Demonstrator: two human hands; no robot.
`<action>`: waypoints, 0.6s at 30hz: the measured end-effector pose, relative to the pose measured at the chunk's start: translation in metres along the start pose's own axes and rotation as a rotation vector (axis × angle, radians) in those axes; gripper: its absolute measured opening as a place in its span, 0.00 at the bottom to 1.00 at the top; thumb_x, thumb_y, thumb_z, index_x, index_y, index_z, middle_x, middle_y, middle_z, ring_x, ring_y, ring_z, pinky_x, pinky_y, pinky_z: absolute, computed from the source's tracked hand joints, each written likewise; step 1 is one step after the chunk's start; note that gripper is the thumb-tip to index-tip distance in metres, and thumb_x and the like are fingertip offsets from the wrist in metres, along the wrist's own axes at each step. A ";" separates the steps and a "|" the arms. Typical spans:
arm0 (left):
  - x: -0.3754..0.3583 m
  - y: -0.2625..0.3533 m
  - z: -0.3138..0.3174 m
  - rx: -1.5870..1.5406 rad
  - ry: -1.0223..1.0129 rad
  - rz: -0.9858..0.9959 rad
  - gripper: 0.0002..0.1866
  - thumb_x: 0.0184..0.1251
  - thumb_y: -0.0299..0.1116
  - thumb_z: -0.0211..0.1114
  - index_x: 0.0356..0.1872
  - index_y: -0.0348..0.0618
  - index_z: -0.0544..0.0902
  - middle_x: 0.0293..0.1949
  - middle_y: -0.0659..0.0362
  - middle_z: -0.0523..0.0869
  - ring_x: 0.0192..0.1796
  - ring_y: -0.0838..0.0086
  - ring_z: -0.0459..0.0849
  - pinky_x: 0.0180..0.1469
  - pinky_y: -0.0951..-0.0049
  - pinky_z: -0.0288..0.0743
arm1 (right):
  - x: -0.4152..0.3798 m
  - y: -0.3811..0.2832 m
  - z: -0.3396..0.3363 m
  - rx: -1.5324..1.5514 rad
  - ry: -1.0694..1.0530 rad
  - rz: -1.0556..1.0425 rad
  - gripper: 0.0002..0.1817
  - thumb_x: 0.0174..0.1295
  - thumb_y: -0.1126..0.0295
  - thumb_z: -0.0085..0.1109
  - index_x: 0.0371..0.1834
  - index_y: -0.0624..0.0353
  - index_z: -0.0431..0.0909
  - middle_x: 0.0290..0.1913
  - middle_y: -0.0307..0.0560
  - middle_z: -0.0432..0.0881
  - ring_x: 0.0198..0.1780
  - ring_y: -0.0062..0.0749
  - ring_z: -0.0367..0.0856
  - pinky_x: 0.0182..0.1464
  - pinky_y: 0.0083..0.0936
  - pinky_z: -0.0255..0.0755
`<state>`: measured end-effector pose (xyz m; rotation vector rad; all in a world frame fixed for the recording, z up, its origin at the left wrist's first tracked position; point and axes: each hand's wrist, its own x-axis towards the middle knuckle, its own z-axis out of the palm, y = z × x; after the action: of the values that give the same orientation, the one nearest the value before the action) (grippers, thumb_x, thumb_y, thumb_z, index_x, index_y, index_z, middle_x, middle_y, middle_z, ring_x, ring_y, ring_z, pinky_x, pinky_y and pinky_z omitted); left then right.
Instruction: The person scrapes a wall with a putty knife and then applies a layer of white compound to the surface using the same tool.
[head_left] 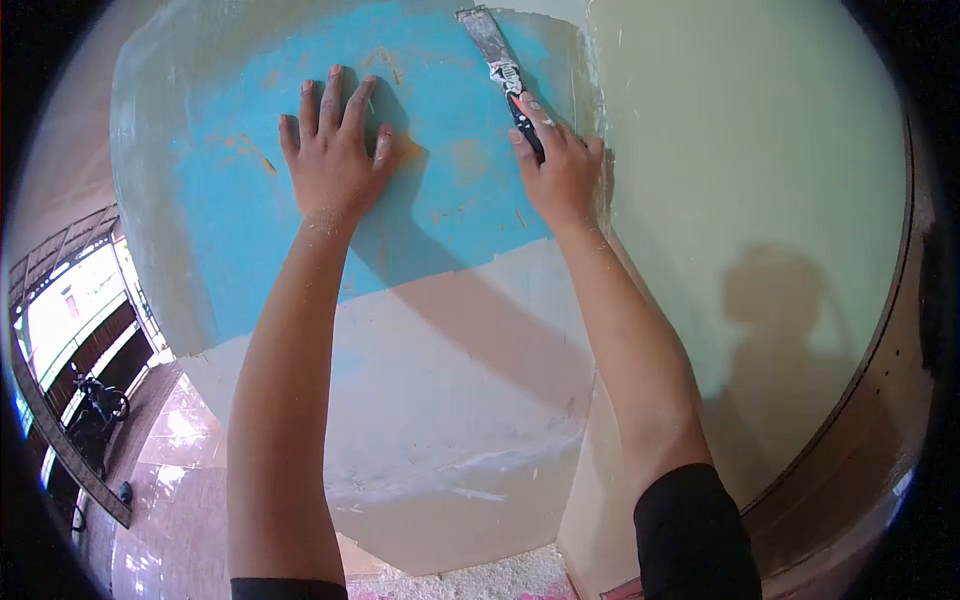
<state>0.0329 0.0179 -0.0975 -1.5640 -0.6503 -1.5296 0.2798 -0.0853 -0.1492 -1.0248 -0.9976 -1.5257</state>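
Spread flat against a blue painted patch [240, 200] of the wall is my left hand [335, 160], its fingers apart and nothing in it. My right hand [563, 170] grips the black handle of a putty knife [488, 45], whose worn metal blade points up and to the left. White residue sticks to the knife where blade and handle meet. The blade tip lies near the upper edge of the blue patch, close to the wall corner. Orange-brown marks and scrapes show on the blue. Below it the wall surface is pale [460, 370].
A pale green wall [740, 150] meets the blue one at a corner on the right, with shadows on it. White flakes [490, 580] lie on the floor below. At the left are a shiny tiled floor [165, 500], a doorway and a parked motorcycle [95, 410].
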 end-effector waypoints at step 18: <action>-0.007 0.000 0.000 -0.012 -0.002 0.000 0.31 0.72 0.51 0.59 0.77 0.71 0.68 0.82 0.64 0.60 0.84 0.58 0.54 0.81 0.38 0.45 | -0.004 -0.003 -0.001 -0.071 -0.057 0.044 0.22 0.72 0.52 0.62 0.68 0.36 0.79 0.47 0.36 0.90 0.43 0.28 0.85 0.47 0.35 0.59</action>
<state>0.0317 0.0188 -0.1039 -1.5750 -0.6435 -1.5347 0.2771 -0.0850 -0.1538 -1.1385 -0.9597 -1.5119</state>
